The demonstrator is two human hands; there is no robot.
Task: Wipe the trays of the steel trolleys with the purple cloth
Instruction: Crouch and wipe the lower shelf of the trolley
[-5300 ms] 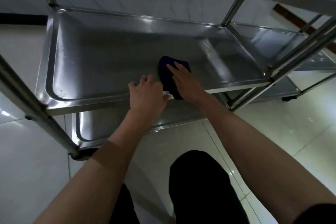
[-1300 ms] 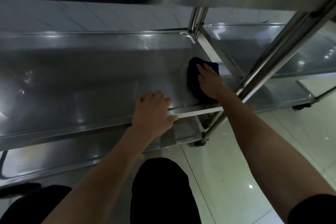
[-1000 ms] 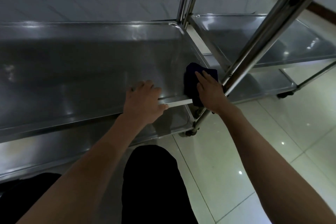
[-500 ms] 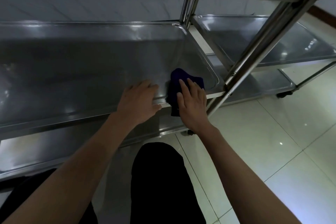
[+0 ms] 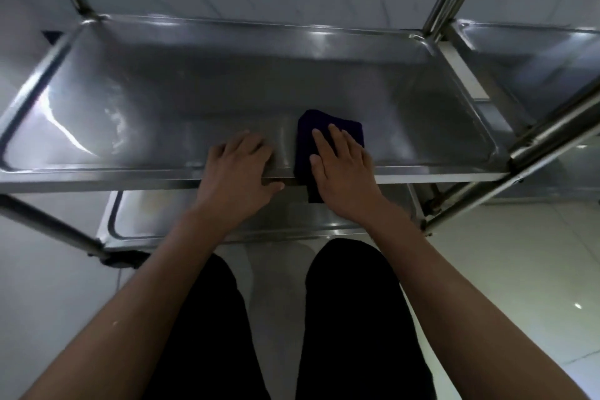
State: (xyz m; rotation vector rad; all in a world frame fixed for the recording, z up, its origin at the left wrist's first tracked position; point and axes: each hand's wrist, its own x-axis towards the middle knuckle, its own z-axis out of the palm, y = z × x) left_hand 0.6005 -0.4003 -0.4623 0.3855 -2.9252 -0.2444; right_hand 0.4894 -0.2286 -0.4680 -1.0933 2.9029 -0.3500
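Note:
The folded purple cloth [image 5: 324,127] lies over the near rim of the steel trolley's middle tray [image 5: 201,94], its lower end hanging over the front edge. My right hand [image 5: 344,169] presses flat on the cloth with straight fingers. My left hand [image 5: 238,169] rests beside it on the tray's front rim, fingers curled over the edge and thumb along the front lip. The two hands are a short gap apart.
A lower tray [image 5: 156,221] shows beneath the middle one. A second steel trolley [image 5: 532,55] stands close on the right. Upright steel posts [image 5: 552,133] cross at the right and a post [image 5: 48,224] at the left. My dark-trousered legs stand on the glossy tiled floor [image 5: 506,269].
My right hand has slid the cloth leftward along the front rim, away from the tray's right corner toward its middle. My view has shifted left, and my left hand stays on the rim.

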